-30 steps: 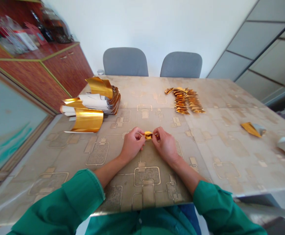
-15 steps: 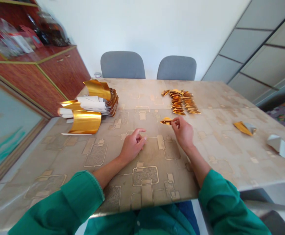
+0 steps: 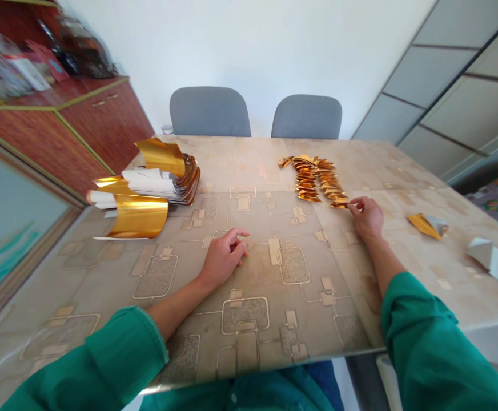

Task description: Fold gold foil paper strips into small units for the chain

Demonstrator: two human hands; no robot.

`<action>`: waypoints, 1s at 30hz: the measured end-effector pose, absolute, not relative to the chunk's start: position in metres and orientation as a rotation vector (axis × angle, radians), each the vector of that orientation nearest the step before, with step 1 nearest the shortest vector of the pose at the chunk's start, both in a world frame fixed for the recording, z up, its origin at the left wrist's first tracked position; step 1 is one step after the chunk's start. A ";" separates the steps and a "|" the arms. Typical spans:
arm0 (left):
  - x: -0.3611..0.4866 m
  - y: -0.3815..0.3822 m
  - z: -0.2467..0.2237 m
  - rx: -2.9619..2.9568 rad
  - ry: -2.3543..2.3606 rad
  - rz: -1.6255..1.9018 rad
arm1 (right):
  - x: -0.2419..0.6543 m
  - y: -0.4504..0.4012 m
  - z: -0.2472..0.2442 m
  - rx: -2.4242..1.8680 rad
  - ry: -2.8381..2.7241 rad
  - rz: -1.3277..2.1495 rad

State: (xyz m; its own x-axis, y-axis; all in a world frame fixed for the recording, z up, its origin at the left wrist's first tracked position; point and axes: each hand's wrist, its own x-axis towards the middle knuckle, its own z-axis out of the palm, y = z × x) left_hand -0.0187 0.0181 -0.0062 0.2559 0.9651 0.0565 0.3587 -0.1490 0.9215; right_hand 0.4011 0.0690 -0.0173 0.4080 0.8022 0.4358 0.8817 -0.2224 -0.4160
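My right hand (image 3: 366, 218) pinches a small folded gold foil piece (image 3: 338, 205) between its fingertips. That piece touches the lower end of a curved chain of folded gold foil pieces (image 3: 313, 178) on the table. My left hand (image 3: 223, 258) rests on the patterned tabletop (image 3: 270, 268), fingers loosely curled and holding nothing I can see. The nearest thing to it is a stack of gold-and-white paper strips (image 3: 146, 194), lying to its far left.
A gold and white folded sheet (image 3: 428, 225) and a white paper piece (image 3: 489, 257) lie at the table's right. Grey chairs (image 3: 209, 111) stand beyond the far edge. A red-brown cabinet (image 3: 103, 120) with clutter on top stands at left.
My right hand has moved right and away from me, carrying the gold piece to the end of the chain. A second earlier both hands held it together. My left hand has barely moved.
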 end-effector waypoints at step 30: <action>-0.019 0.019 -0.007 1.650 1.248 0.885 | 0.397 0.097 -0.007 -2.366 -1.354 -0.166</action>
State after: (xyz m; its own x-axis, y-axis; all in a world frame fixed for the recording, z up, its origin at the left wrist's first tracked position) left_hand -0.0189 0.0188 -0.0073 0.2473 0.9682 0.0383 0.3565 -0.1277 0.9255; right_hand 0.3973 0.0967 -0.0075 0.5215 0.7992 0.2988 0.8477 -0.4454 -0.2883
